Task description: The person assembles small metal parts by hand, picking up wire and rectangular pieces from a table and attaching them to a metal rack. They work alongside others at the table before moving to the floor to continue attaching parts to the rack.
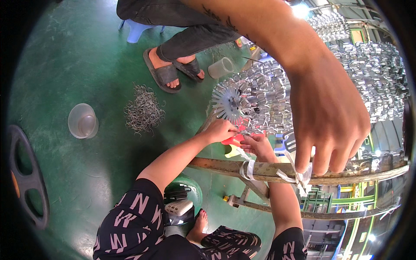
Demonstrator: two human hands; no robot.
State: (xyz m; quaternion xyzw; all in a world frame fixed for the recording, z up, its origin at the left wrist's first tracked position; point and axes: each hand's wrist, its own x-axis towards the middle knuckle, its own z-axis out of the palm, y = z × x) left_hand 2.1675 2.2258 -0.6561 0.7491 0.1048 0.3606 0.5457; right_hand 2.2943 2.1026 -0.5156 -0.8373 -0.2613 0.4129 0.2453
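Note:
My left hand (222, 130) is closed in a pinch at the lower edge of a dense mass of shiny metal clips (266, 93). Close beside it, palm partly turned up, my right hand (258, 146) has its thumb and fingertips together at the same edge. What lies between the fingers is too small to make out. A round metal disc with slots like fan blades (227, 105) ends the mass just above my left hand. Red and yellow pieces (234, 141) show behind my fingers.
Another person's arm and hand (329, 112) reach across the upper right, over a rusty metal frame bar (225, 166) with white ties. On the green floor are a heap of metal hooks (144, 110), a clear plastic tub (83, 121) and a second tub (221, 68) near that person's sandals.

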